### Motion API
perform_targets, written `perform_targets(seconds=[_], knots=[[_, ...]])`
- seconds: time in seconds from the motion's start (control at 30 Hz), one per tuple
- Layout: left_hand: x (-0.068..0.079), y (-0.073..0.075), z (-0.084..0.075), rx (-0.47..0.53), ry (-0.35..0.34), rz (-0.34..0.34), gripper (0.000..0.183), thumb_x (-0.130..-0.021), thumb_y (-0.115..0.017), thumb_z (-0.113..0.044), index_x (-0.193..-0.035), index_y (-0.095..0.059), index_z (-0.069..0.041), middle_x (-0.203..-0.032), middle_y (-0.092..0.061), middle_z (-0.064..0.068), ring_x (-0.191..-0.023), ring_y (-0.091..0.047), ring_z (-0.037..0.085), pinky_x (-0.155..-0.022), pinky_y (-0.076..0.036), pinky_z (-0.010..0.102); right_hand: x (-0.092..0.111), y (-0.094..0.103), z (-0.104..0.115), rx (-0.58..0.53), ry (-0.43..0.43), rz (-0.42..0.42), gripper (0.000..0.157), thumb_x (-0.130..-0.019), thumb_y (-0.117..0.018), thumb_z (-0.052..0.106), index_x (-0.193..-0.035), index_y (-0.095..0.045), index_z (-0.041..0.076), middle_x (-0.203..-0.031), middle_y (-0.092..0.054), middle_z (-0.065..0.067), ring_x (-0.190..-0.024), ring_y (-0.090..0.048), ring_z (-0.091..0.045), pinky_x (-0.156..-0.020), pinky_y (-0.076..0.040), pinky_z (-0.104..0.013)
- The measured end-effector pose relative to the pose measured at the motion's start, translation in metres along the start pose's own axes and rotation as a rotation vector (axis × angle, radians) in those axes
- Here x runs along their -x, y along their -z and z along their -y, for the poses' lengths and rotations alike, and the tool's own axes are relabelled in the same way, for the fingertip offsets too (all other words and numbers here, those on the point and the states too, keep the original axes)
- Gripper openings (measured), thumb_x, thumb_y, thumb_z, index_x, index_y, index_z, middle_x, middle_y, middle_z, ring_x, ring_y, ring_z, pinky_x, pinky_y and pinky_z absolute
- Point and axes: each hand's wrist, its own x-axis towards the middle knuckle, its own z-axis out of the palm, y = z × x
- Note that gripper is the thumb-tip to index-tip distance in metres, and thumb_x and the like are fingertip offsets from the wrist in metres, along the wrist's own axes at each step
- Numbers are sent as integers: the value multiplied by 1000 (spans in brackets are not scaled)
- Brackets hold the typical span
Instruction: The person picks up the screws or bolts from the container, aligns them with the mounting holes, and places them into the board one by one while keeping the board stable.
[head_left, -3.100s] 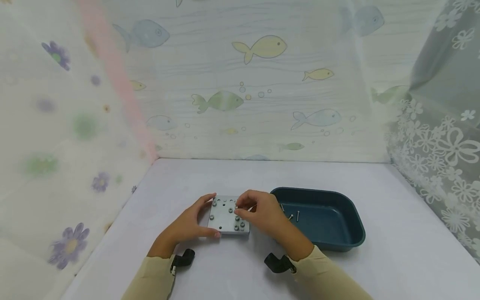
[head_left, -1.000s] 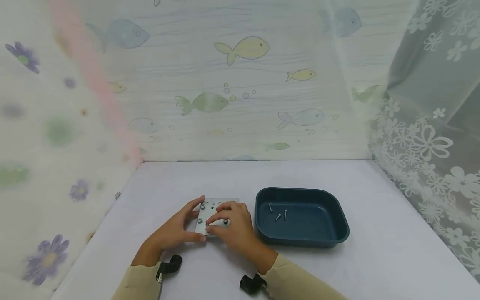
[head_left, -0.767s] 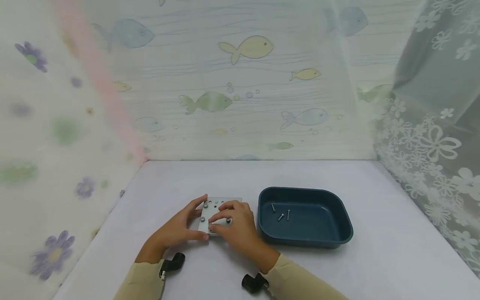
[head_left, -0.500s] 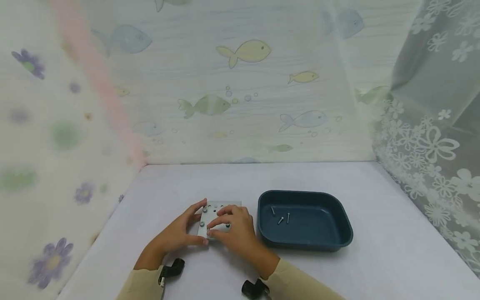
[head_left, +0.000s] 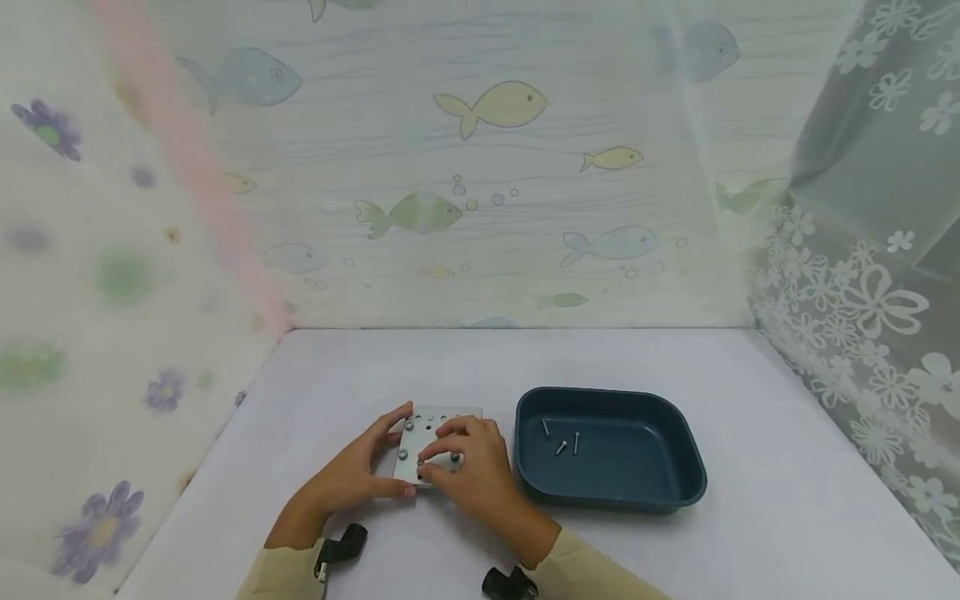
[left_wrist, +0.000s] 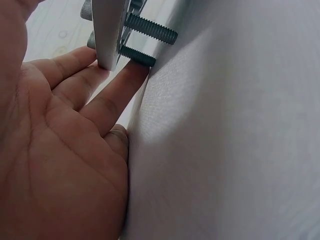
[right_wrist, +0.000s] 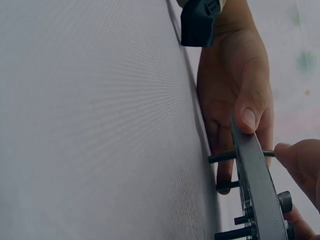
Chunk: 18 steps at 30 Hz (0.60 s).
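Note:
A flat silver metal plate (head_left: 442,417) with holes and several socket-head screws stands a little above the white table. My left hand (head_left: 341,473) grips its left side, fingers at the far corner and thumb at the near edge. Between thumb and forefinger, my right hand (head_left: 480,475) pinches a small screw (head_left: 420,463) over the near-left part, beside a dark hole. From the right wrist view, that thin screw meets the plate's upper face. Threaded shanks (left_wrist: 150,28) protrude below the plate in the left wrist view. The right hand hides much of the plate's right half.
A dark blue tray (head_left: 637,497) stands right of the plate, with 3 loose screws (head_left: 576,443) in its left part. White cloth covers the table (head_left: 390,367). Printed curtains (head_left: 495,192) hang behind and at both sides. Black wrist cameras (head_left: 343,546) sit on both forearms.
Since the oldest frame, my right hand has moved from the plate's right part to its near-left part. In the last second it has barely shifted; a dark hole now shows beside the pinched screw.

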Motion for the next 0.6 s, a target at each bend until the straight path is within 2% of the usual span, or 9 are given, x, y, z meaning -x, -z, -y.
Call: perform_targets(seconds=[0.2, 0.37, 0.5, 0.6], knots=[[-1, 0, 1, -12, -28, 2, 115, -71, -95, -38, -163, -25, -39, -163, -42, -7, -148, -44, 22, -122, -18, 64, -1, 1, -2, 40, 43, -6, 7, -86, -85, 33, -92, -82, 37, -121, -63, 13, -119, -47, -14, -100, -40, -45], [-2, 0, 0, -33, -48, 6, 115, -72, -95, -40, -164, -25, -33, -163, -43, -7, -150, -41, 22, -122, -19, 63, -1, 4, 0, 52, 41, -3, 8, -86, -83, 30, -94, -83, 33, -121, -64, 12, -117, -48, -14, -99, -41, -44], [-2, 0, 0, -41, -35, 1, 116, -72, -95, -42, -164, -26, -32, -167, -34, -8, -150, -41, 23, -122, -19, 64, -1, 5, 1, 53, 42, 7, 8, -87, -83, 30, -94, -82, 34, -121, -64, 12, -115, -48, -13, -98, -42, -42], [0, 0, 0, -39, -4, -8, 114, -71, -94, -44, -163, -27, -35, -164, -40, -6, -151, -40, 24, -122, -18, 65, 0, 6, 2, 54, 52, 11, 8, -87, -84, 30, -94, -82, 34, -120, -65, 11, -115, -48, -13, -97, -42, -43]])
